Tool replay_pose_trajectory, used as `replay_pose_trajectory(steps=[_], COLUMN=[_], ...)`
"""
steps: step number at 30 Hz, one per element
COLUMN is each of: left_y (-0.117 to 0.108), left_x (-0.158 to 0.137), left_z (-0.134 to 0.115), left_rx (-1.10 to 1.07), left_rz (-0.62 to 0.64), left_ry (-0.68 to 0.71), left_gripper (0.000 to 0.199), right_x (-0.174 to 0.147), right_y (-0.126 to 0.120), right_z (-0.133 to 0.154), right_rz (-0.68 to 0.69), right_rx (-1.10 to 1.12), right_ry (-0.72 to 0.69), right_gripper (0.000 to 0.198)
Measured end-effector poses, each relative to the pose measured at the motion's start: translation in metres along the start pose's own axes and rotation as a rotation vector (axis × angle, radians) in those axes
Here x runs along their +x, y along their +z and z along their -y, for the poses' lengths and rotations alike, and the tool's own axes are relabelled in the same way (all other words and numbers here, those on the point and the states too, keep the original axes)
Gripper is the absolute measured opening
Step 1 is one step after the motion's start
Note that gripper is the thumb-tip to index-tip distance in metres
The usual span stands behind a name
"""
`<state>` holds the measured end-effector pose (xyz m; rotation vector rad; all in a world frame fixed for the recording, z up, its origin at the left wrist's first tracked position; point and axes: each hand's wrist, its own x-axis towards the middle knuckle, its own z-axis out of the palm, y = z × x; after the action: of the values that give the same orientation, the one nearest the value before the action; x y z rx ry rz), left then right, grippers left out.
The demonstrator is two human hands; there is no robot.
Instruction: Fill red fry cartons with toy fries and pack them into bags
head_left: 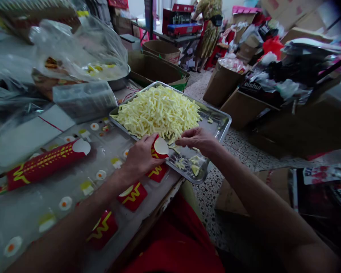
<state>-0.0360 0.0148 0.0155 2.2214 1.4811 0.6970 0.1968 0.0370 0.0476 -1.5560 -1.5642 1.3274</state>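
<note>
My left hand (139,153) is wrapped round a small red fry box (160,147) with a pale inside, held upright at the near edge of a metal tray (226,123). A tall heap of pale yellow fry-shaped sticks (159,110) fills the tray's far left part. Over the tray, just right of the box, my right hand (197,141) has its fingers pinched together by some loose sticks; what they hold is hidden. Several more red fry boxes (133,196) with yellow zigzags stand in a row on the table near my left forearm.
A long stack of nested red boxes (45,163) lies on the patterned table cover (82,201). Behind it are a clear plastic container (85,100) and plastic bags (82,49). Cardboard cartons (156,70) crowd the floor. Another person (208,30) stands by a red machine (182,24).
</note>
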Motion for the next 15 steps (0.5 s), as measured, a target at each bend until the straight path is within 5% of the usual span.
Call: replay_pose_trajectory(steps=[3, 7, 10, 15], left_y=[0.01, 0.02, 0.017, -0.01], left_x=[-0.006, -0.017, -0.029, -0.063], left_z=[-0.005, -0.008, -0.004, 0.014], left_rx=[-0.04, -0.054, -0.022, -0.006], left_rz=[-0.087, -0.231, -0.258, -0.36], left_ry=[-0.006, -0.055, -0.14, -0.193], left_gripper=[0.082, 0.077, 0.069, 0.077], right_x=[-0.002, -0.007, -0.016, -0.023], right_y=[0.023, 0.067, 0.095, 0.127], right_z=[0.016, 0.024, 0.028, 0.052], right_rz=[-0.03, -0.151, -0.095, 0.126], right_rx=[-0.024, -0.586, -0.869, -0.677], right_ry=[-0.002, -0.206, -0.392, -0.569], right_gripper=[0.025, 0.015, 0.021, 0.026])
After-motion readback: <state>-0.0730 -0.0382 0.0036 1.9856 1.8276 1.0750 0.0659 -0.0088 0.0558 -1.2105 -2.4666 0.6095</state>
